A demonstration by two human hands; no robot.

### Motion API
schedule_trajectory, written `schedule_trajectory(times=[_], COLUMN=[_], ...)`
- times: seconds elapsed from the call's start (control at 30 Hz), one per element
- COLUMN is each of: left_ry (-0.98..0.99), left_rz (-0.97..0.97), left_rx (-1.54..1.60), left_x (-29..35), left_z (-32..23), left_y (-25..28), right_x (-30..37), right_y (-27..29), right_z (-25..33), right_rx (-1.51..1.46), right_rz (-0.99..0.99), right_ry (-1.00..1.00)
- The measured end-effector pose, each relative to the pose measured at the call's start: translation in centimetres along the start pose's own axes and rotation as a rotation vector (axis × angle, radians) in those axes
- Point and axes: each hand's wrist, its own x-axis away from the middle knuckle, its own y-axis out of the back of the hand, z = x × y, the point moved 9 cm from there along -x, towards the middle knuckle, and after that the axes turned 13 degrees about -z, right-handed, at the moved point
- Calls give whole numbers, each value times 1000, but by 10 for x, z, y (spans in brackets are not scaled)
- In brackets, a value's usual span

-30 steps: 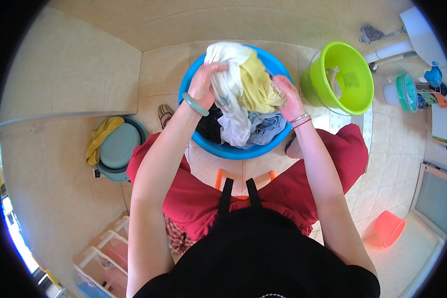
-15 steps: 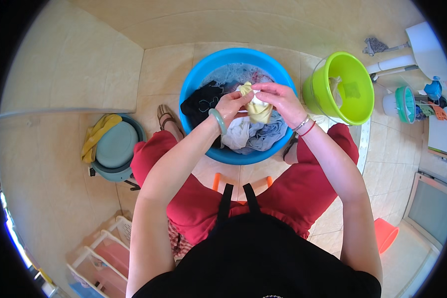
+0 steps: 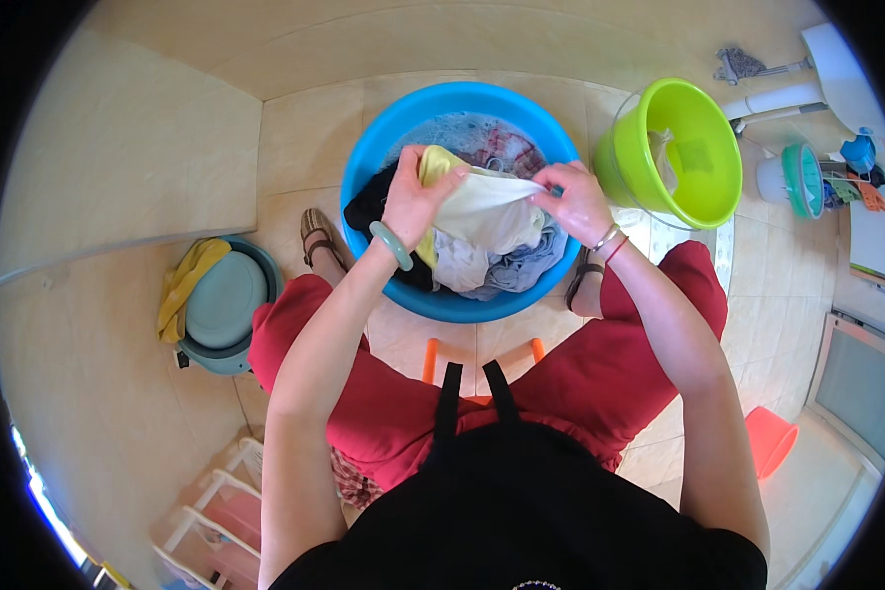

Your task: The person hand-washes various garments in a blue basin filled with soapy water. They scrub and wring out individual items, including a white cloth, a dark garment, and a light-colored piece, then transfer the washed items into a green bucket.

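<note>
A yellow-and-white cloth garment [image 3: 487,202] is stretched between my two hands above the blue basin [image 3: 462,96]. My left hand [image 3: 413,202] grips its yellow edge, thumb on top. On the other side my right hand [image 3: 575,206] pinches the white end between thumb and fingers. Wet laundry lies in the basin below: a black garment [image 3: 367,204] at the left, a white cloth [image 3: 459,264] and blue-grey clothing [image 3: 531,267] at the near side. Sudsy water [image 3: 442,130] and a red patterned cloth [image 3: 513,149] show at the far side.
A lime-green bucket [image 3: 619,162] stands close to the basin's right. At the left are grey-green basins [image 3: 228,307] with a mustard cloth [image 3: 182,295] over the edge. An orange-red bucket [image 3: 772,442] and a white rack [image 3: 216,516] are nearer me. Orange stool legs [image 3: 430,361] show between my knees.
The garment was bunched between my close-together hands; now it is spread out. My left hand has moved left and my right hand slightly right, pulling the cloth wide.
</note>
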Motion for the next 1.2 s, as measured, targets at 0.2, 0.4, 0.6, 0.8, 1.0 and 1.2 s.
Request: schedule_trajectory(times=[0.2,0.4,0.6,0.8,1.0,1.2], left_ry=[-392,-133,-23,340,492,413], left_rz=[251,161,-45,74,271,204], left_rx=[-703,131,696,1032,769,885], left_x=[19,11,-3,-33,-2,-9], left_z=[-38,-76,-118,-35,-15,-10], left_y=[-30,-26,12,-30,-75,-95], right_x=[-22,-20,-14,-42,-15,-27], right_y=[11,-17,-41,16,-10,13], right_z=[8,58,-17,41,147,145], right_rx=[-891,-85,-512,-868,-248,-60], right_rz=[-57,106,-11,-418,-229,-509], right_ry=[-352,185,-455,-348,348,434])
